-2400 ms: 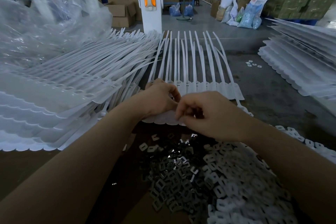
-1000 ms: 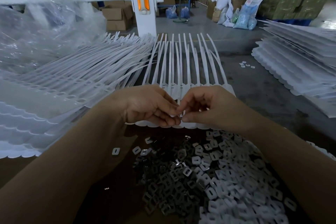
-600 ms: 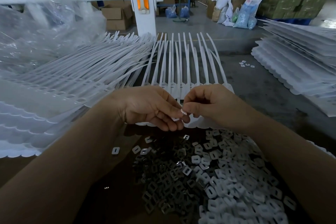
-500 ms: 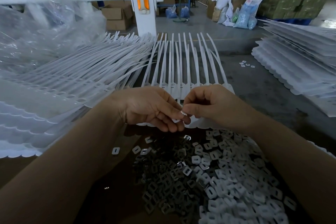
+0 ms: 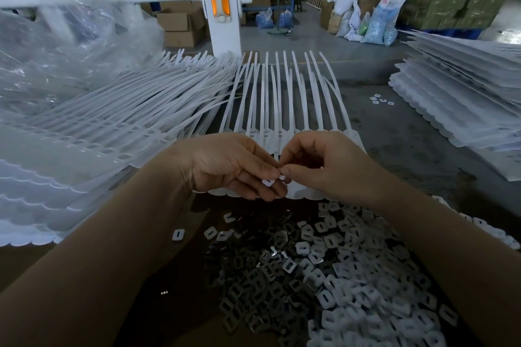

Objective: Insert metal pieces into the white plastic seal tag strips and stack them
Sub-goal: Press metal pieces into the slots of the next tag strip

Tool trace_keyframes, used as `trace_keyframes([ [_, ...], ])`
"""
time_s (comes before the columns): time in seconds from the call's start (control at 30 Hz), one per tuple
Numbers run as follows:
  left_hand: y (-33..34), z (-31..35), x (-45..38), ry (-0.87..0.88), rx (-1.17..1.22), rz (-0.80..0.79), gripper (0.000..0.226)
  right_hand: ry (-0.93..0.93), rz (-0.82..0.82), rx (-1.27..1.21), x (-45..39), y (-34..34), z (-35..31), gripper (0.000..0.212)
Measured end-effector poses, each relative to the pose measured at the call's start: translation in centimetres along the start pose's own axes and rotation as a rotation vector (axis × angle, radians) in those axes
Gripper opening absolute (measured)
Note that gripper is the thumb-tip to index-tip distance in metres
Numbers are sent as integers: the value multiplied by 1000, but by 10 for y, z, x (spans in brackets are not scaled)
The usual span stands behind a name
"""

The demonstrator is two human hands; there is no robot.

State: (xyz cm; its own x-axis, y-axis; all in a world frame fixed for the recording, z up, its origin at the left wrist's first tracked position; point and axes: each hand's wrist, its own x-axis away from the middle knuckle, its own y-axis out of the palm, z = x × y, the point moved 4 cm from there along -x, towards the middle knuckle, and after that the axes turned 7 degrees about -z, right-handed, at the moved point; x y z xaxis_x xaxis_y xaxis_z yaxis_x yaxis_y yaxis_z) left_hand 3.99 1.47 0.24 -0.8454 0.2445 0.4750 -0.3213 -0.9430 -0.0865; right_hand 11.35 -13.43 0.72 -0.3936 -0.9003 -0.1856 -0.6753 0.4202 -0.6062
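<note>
- Both hands meet over the near end of the strip (image 5: 282, 110) lying straight ahead on the table (image 5: 400, 149); its tails fan away from the person.
- Left hand (image 5: 225, 166): fingers curled, a small white piece (image 5: 267, 182) resting on the fingertips, thumb on top. Looks like a pinch on that piece.
- Right hand (image 5: 324, 166): thumb and forefinger pinched together at a second small piece (image 5: 282, 176), just touching the left fingertips. Other fingers curled in.
- Whether either piece is metal or plastic, cannot tell; too small and partly hidden.
- Judgement: an insert is being readied or handed between hands, not yet pushed into the strip's head.
- Supply: large loose pile of pieces (image 5: 324, 276) near the person, darker shiny ones left, whiter ones right. Plenty left.
- One stray piece (image 5: 178, 234) lies apart to the left of the pile.
- Big stack of strips (image 5: 84, 149) on the left, another stack (image 5: 456, 104) on the right. Which is finished and which is waiting, cannot tell from here.
- How many heads on the current strip are already filled: hidden under the hands, cannot tell.
- Overall judgement: mid-run, much work remaining, given the size of the pile.
- A few spare bits (image 5: 380, 100) sit far out on the table, well apart from the work.
</note>
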Motion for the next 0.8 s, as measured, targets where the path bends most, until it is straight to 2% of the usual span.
trace_keyframes([
  [0.1, -3, 0, 0, 1, 6, 44, 14, 1, 21, 1, 0, 0, -1, 7],
  [0.33, -4, 1, 0, 23, 56, 22, 17, 33, 6, -32, -1, -3, 1, 6],
  [0.4, -5, 3, 3, 20, -10, 7, 21, 37, 26, -83, -1, -6, 2, 4],
  [0.57, 5, 8, 9, -62, -262, -212, 33, 100, 180, -166, -2, -14, 11, 8],
  [0.63, 6, 9, 10, -85, -311, -233, 31, 138, 214, -123, -3, -14, 16, 9],
  [0.7, 1, 10, 10, -84, -388, -138, 22, 149, 239, -70, -3, -15, 18, 11],
  [0.8, -13, 13, 6, 2, -489, 203, 8, 147, 238, -21, -5, -14, 18, 13],
])
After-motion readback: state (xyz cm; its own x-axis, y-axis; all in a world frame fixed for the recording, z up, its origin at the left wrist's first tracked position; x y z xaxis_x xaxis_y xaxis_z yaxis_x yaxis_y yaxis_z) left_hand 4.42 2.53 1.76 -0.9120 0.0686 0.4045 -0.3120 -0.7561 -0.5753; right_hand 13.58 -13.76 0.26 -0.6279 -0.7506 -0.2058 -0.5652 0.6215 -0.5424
